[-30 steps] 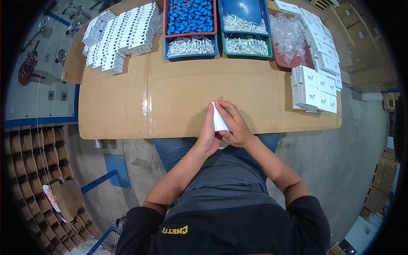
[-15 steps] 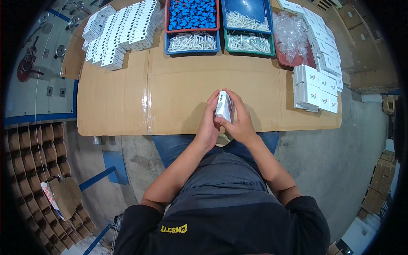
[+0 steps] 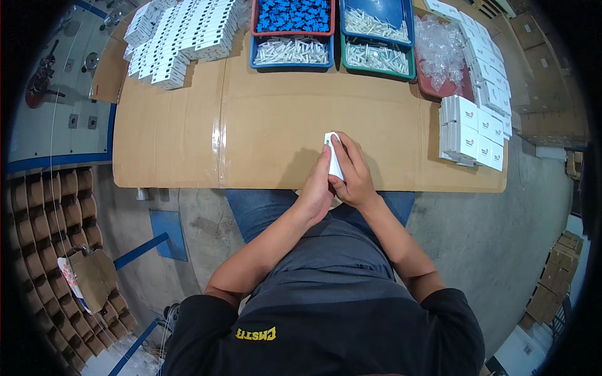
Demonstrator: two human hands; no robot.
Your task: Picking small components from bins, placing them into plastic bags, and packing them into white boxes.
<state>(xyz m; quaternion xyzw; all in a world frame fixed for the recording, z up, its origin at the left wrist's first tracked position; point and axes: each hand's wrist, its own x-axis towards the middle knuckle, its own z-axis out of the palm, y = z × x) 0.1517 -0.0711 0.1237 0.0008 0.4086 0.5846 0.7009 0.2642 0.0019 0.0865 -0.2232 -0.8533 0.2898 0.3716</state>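
— Holding anything? Start with the hands.

— Both grip one small white box [image 3: 333, 160] over the near edge of the table [image 3: 188, 150]. The left hand [image 3: 316, 188] is curled against its left side, the right hand [image 3: 354, 178] wrapped round its right side, fingers closed on it.

— What changed just now?

— A second ago the box looked open, a white flap standing up between the hands. Half a second ago it had been drawn together. Now it lies flat-sided and narrow between the fingers, with no flap showing. My guess is that the closing is about done, though the hidden end I cannot see.

— And further out?

— To the right, near the table's edge, a stack of white boxes [image 3: 467, 131], well apart from the hands. Beyond it, a red tray [image 3: 433, 88] with clear plastic bags [image 3: 442, 50] heaped in it.

— The far side?

— A blue bin [image 3: 254, 56] holds whitish stick-like parts. Just behind it, a red bin [image 3: 256, 19] is full of small blue parts. Beside these, a green bin [image 3: 376, 69] and another blue one [image 3: 376, 19] behind it also hold whitish pieces. Far left, rows of white cartons [image 3: 182, 37] are stacked.
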